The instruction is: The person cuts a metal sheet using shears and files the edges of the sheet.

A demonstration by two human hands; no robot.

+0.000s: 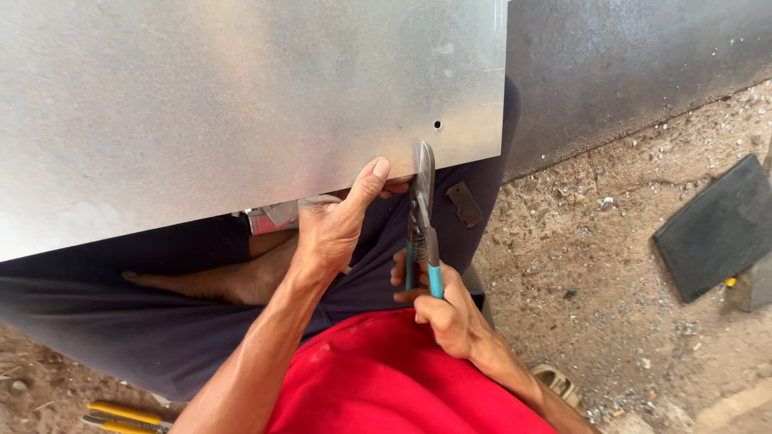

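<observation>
Right hand wrapped round blue-handled snips, blades biting the near edge of metal sheet across the lap. Left hand pinching that edge just beside the blades.

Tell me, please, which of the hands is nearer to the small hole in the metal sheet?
Left. The left hand grips the sheet's edge just below the hole; the right hand sits lower, holding the snips.

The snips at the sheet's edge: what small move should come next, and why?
Probably squeeze the handles a little. The right hand grips the blue-handled snips, whose blades already sit on the lower edge of the metal sheet, below a small hole. The left hand pinches the edge beside them, steadying it.
</observation>
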